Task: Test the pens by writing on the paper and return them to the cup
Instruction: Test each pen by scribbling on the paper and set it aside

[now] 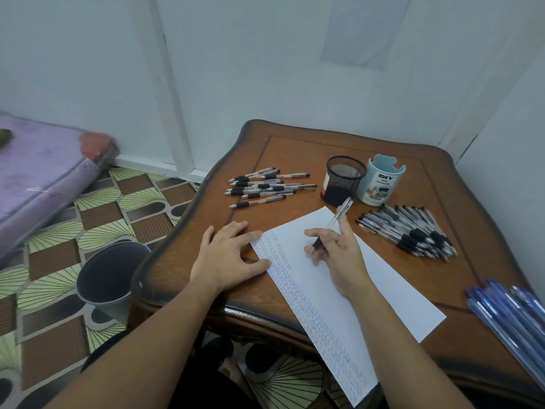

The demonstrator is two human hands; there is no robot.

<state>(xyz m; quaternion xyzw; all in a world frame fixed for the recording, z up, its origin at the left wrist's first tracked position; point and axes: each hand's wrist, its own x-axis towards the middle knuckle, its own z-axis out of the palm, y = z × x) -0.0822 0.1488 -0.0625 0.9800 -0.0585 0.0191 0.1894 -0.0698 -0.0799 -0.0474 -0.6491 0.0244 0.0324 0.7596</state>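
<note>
On the floor at far left stands a grey bucket (pixel 109 278). Next, the left hand (pixel 228 258) lies flat on the wooden table (pixel 295 149), fingers straight, their tips on the paper's (pixel 354 296) left edge. A scatter of pens (pixel 265 187) lies beyond it. The right hand (pixel 339 258) pinches a pen (pixel 334 224), tip down at the sheet. Behind stand the black mesh cup (pixel 343 180) and a pale blue organiser (pixel 380 181). Rightward lies another pen heap (pixel 410 231).

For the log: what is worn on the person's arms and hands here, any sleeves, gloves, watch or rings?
Nothing visible. The left hand and right hand are bare, with no gloves, rings or watch. The left forearm and right forearm are uncovered down to the picture's bottom edge; no sleeve shows.
</note>
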